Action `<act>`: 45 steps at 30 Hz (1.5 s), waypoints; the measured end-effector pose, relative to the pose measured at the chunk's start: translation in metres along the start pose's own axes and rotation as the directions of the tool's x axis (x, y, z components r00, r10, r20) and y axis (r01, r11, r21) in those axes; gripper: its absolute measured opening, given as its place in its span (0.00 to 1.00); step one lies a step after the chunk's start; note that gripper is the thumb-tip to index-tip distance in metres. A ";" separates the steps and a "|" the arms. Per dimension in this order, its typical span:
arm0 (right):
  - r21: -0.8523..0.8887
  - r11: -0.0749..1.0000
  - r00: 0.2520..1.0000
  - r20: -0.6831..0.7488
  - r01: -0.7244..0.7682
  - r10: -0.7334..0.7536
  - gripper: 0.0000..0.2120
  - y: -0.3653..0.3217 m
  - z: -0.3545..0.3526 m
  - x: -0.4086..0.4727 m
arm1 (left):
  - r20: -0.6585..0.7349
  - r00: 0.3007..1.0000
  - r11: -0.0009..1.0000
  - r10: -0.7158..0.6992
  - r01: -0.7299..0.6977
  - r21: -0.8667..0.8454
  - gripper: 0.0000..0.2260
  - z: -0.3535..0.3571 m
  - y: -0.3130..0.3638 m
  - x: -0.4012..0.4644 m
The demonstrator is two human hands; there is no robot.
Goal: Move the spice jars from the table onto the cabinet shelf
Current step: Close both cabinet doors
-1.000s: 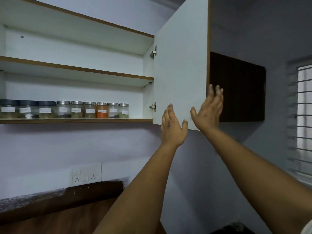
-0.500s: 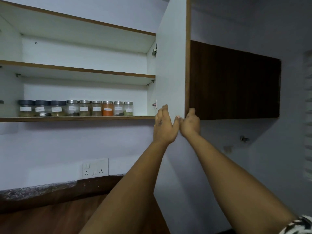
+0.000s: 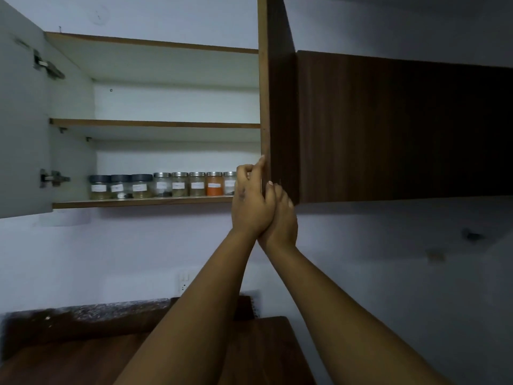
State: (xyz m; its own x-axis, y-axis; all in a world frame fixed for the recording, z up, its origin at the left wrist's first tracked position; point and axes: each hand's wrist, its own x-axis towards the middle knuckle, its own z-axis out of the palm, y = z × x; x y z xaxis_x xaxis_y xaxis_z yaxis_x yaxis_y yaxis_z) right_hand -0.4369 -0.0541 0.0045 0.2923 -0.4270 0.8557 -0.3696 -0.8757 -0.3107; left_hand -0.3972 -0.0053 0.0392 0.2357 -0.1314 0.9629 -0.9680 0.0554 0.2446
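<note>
Jars (image 3: 163,185): a row along the bottom shelf (image 3: 138,202) front edge; none held. Left hand (image 3: 251,202) and right hand (image 3: 281,218) grip the door (image 3: 280,107) edge, fingers curled. Closing likely remains.

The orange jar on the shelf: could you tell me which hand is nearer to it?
Left. The left hand is just right of the orange jar, at the door edge; the right hand lies beyond it, farther right.

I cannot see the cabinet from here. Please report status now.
Left hand and right hand both on right door edge. Spice jars lined on bottom shelf. Nothing in the way.
</note>
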 end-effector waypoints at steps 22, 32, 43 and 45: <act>-0.117 0.931 0.938 0.041 0.346 -0.343 0.41 -0.104 0.289 0.094 | -0.067 0.988 0.975 -0.137 0.147 0.166 0.19 -0.041 -0.292 0.058; -0.123 0.933 0.941 0.067 0.338 -0.332 0.46 -0.115 0.375 0.137 | 0.272 0.946 0.952 -0.177 0.094 0.293 0.21 -0.036 -0.389 0.085; -0.092 0.921 0.922 0.129 0.377 -0.365 0.37 -0.112 0.420 0.156 | 0.214 0.974 0.965 -0.070 0.012 0.262 0.28 -0.042 -0.384 0.084; 0.109 0.914 0.902 0.152 0.390 -0.403 0.35 -0.091 0.488 0.177 | 0.194 0.966 0.979 -0.173 0.146 0.145 0.21 -0.042 -0.342 0.075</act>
State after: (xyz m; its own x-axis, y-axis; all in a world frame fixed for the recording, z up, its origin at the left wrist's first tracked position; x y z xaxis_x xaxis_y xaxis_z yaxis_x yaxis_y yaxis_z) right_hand 0.0791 -0.1598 -0.0178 0.5470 -0.0668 0.8344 -0.1276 -0.9918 0.0043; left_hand -0.0443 0.0078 0.0326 0.3783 -0.3288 0.8653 -0.9253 -0.1084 0.3634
